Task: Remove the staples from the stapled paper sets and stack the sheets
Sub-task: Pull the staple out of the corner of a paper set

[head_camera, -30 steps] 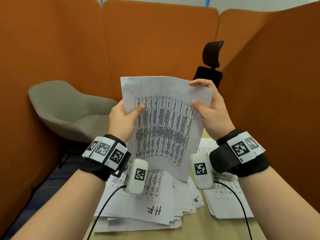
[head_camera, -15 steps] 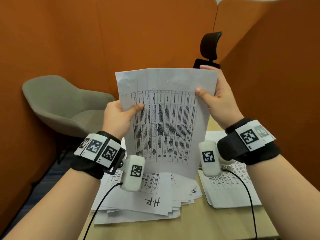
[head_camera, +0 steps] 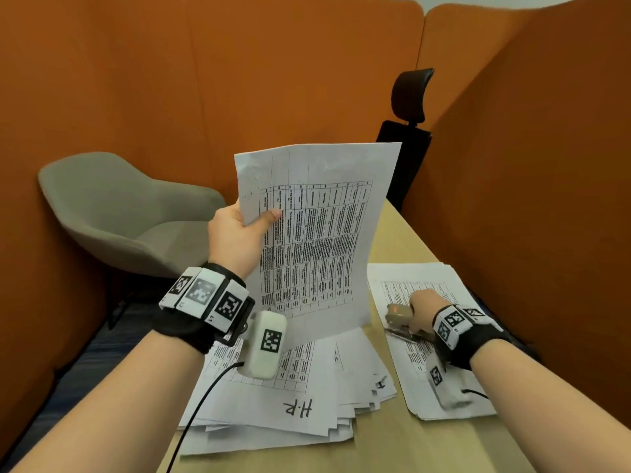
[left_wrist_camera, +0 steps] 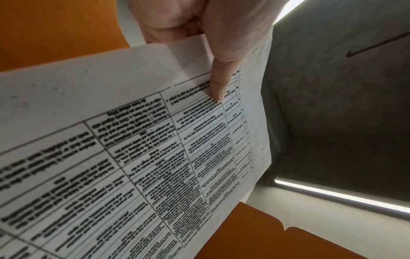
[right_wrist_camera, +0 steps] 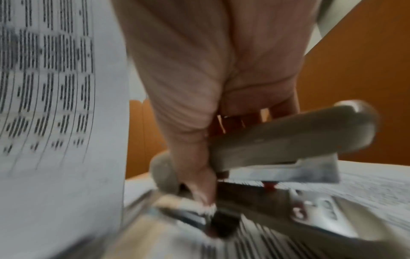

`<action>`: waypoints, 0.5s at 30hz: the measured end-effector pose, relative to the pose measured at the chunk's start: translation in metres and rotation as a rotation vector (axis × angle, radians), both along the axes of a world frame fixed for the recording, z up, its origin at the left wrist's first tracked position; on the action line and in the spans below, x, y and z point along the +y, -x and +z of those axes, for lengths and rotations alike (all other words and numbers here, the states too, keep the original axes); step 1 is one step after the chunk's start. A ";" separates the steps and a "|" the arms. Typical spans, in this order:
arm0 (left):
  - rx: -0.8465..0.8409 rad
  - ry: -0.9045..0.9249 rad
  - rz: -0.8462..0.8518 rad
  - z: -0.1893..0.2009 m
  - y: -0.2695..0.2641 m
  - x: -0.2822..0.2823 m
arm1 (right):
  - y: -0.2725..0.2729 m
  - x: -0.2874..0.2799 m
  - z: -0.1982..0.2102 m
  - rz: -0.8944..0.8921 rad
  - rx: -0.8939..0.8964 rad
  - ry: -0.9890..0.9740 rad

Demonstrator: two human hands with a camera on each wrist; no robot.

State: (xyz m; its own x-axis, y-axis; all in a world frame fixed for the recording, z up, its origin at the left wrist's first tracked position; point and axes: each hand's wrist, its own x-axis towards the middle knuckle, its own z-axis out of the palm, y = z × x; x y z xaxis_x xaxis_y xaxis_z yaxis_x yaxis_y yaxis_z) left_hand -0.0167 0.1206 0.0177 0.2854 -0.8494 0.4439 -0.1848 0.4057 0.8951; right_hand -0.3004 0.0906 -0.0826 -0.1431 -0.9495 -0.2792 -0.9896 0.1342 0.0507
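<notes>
Left hand (head_camera: 235, 233) holds a paper set (head_camera: 317, 233) upright; right hand (head_camera: 425, 307) grips the stapler (head_camera: 397, 317).

Soft, even indoor light, sharp only in your head view.
Motion blur smears the stapler (right_wrist_camera: 277, 157) under your right hand (right_wrist_camera: 210, 78); ceiling strip light (left_wrist_camera: 341, 196) glares beyond your left thumb.

White sheet (head_camera: 317, 233) black-gridded; orange partition (head_camera: 273, 80); grey chair (head_camera: 119, 213).

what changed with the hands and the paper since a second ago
The right hand let go of the held sheet, dropped to the right stack and gripped the stapler lying there. The left hand still pinches the sheet upright; the messy left pile is unchanged.
</notes>
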 end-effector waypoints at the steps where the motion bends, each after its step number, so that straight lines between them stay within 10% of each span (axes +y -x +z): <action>1: -0.003 0.000 -0.002 -0.001 0.000 -0.001 | 0.001 -0.001 0.008 -0.047 -0.106 0.071; 9: -0.055 0.018 -0.005 0.000 0.002 0.005 | -0.020 0.026 0.172 -0.012 -1.322 1.416; 15: -0.073 0.023 -0.001 0.004 0.009 0.014 | -0.053 0.030 0.212 0.299 -1.550 1.512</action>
